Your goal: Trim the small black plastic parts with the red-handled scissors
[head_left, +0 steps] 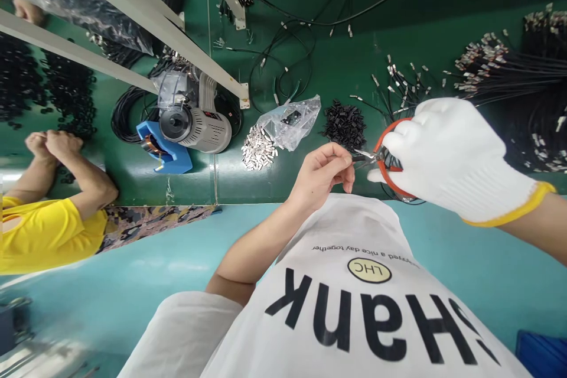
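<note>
My left hand [325, 174] is bare and pinches the end of a thin black cable [357, 159] at the table's front edge. My right hand [447, 153], in a white knitted glove with a yellow cuff, grips scissors [381, 155] with orange loop handles. Their metal blades point left and lie right at the black piece by my left fingertips. Whether the blades touch it, I cannot tell. Just behind the blades is a pile of small black plastic parts [344, 124]. A heap of small silver connectors [258, 147] lies to the left, beside a clear plastic bag [295, 121].
A grey motorised machine [201, 124] and a blue tape dispenser [162, 150] stand at left, under slanting white posts [146, 18]. Bundled black cables with metal ends [491, 59] fill the right side. A co-worker in yellow [57, 230] rests folded arms at far left.
</note>
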The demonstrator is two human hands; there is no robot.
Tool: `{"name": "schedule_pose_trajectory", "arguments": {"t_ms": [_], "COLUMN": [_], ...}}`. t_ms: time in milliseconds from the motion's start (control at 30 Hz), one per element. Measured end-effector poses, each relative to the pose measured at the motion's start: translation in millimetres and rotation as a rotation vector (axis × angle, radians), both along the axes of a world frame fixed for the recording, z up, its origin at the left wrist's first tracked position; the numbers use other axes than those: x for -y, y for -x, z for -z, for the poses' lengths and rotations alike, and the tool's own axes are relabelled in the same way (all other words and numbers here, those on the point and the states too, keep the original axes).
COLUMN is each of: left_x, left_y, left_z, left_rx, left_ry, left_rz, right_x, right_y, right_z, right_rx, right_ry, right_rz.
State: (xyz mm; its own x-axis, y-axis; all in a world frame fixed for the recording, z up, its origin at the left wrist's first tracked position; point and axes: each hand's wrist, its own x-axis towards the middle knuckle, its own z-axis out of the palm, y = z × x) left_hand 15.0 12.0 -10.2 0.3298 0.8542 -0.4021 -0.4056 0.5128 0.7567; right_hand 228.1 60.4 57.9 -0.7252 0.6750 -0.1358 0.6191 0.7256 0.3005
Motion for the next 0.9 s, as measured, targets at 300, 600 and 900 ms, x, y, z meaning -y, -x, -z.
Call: {"name": "schedule_pose_trajectory", "arguments": {"t_ms": [300,600,900], "left_x": [1,2,-2], "left_y": [0,-4,1], "left_z": [-0.1,4.3,2.6], "left_rx": [-0.011,-0.031,-0.023], "left_ry": [0.015,0.049,0.02], "left_rz": [0.008,0.019,0.014], "right_x": [2,2,1], "right_y": [-2,-5,-4], "right_z": [0.7,8.1,19.0], "right_rx": [0.071,0.072,-0.07], "right_ry": [0.054,0.074,-0.063], "right_rz": [0.011,0.026,0.011]}}
